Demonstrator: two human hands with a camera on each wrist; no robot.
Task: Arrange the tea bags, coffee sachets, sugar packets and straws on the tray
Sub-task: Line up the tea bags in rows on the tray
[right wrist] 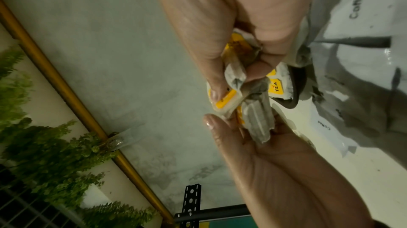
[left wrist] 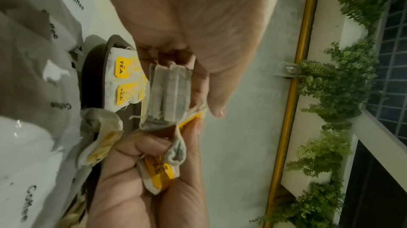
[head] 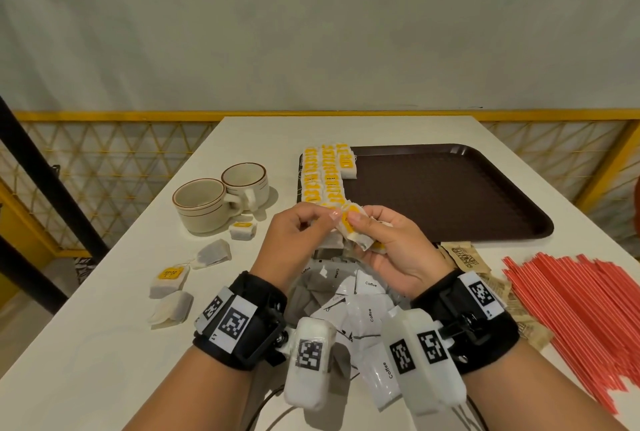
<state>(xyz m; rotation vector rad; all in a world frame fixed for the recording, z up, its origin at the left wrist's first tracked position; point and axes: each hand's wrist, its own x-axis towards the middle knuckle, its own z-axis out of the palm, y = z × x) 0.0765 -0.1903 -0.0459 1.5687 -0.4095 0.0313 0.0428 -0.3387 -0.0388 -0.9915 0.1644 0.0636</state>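
Coffee sachets point(head: 363, 313), white and printed "Coffee", lie heaped on the white table point(head: 104, 344) nearest the wearer, under both wrists. Above the heap the left hand point(head: 298, 240) and the right hand point(head: 391, 247) meet over the near left corner of the brown tray point(head: 450, 195). The right hand's fingers curl round a small bunch of tea bags point(head: 360, 233), its thumb pressed on a yellow tag. The left hand's thumb and forefinger pinch one tea bag point(left wrist: 169, 92) at the edge of that bunch; in the head view this pinch is partly hidden, so it may take in more than one bag. Rows of tea bags with yellow tags point(head: 325, 174) already lie along the tray's left side. Loose tea bags point(head: 169, 278) sit on the table to the left, near two cream cups point(head: 221, 198). Right of the hands lie brown sugar packets point(head: 467, 257) and, beyond them, a spread of red straws point(head: 581, 309).
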